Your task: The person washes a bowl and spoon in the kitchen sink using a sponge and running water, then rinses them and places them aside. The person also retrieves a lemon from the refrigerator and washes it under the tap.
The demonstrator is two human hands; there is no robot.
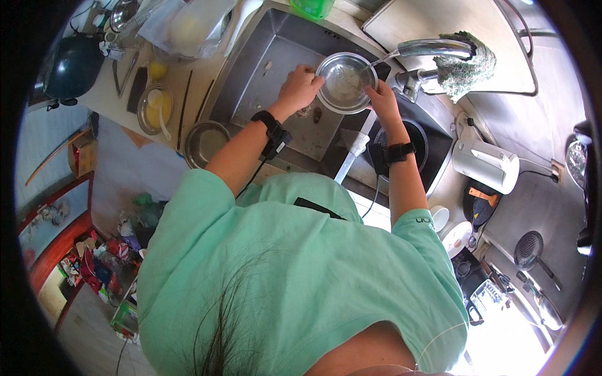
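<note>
Over the stainless steel sink (282, 98), a round metal bowl (345, 83) is held by its rim between both hands. My left hand (302, 86) grips its left side, and my right hand (382, 99) grips the lower right side. Water runs from the faucet spout (435, 48) into the bowl, and some liquid shows inside. Small food scraps lie on the sink floor, a dark one (317, 114) just below the bowl. A second metal bowl (207, 142) stands at the sink's near left corner.
Left of the sink are chopsticks (184, 110), a glass bowl of yellow liquid with a white spoon (155, 110), and a plastic bag (188, 28). A green mesh cloth (465, 66) hangs on the faucet. A white electric kettle (487, 164) stands at right.
</note>
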